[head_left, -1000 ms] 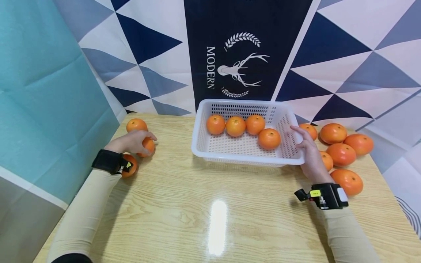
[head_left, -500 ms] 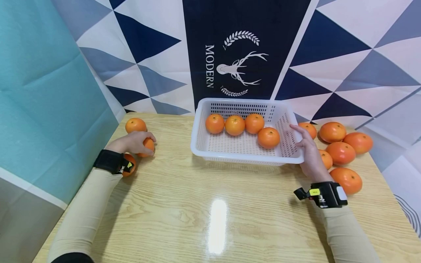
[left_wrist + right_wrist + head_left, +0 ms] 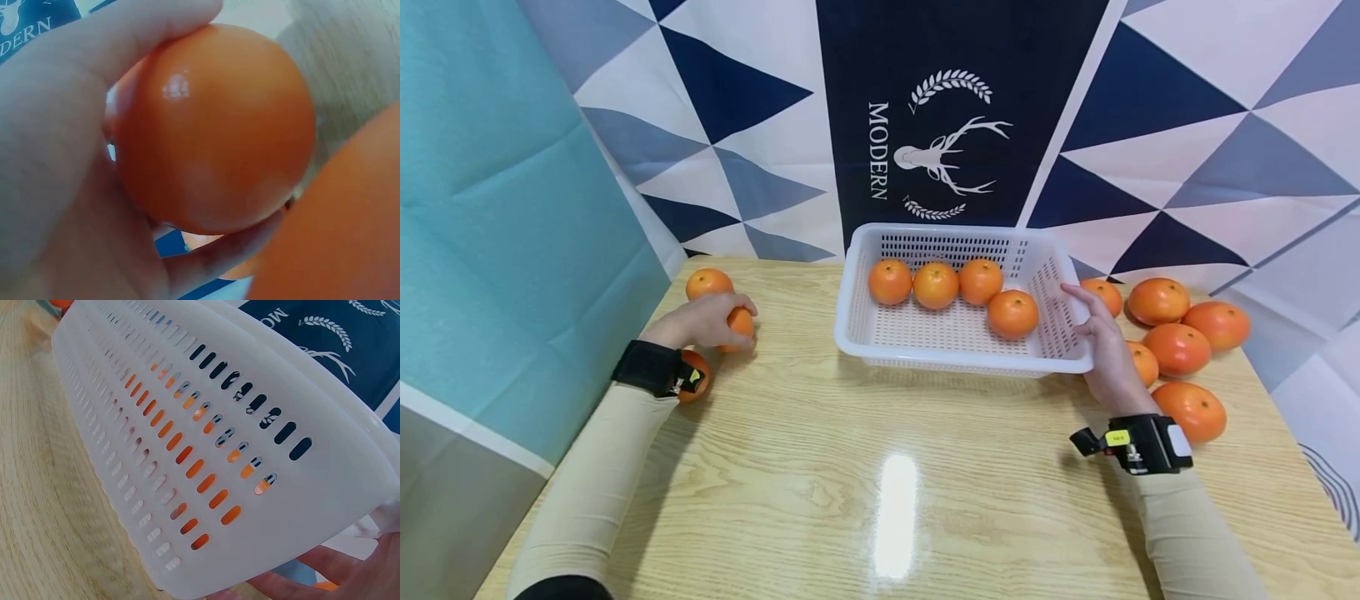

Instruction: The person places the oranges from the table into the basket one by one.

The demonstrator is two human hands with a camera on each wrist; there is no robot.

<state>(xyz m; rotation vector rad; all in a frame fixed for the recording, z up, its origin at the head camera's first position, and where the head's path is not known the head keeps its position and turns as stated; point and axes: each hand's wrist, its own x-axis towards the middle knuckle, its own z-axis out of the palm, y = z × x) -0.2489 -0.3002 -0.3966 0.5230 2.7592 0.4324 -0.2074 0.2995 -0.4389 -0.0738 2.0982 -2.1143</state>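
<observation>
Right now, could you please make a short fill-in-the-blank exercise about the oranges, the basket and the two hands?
1. The white basket holds ____ oranges.
2. The left hand grips an ____.
3. The right hand touches the basket's ____ side.
4. The table is made of light ____.

Missing words: four; orange; right; wood

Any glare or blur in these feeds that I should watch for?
Head view: sharp, with a bright glare streak on the table. Left wrist view: the orange fills the frame, soft, with a small highlight. Right wrist view: the basket wall sits very close; far edges blur.
</observation>
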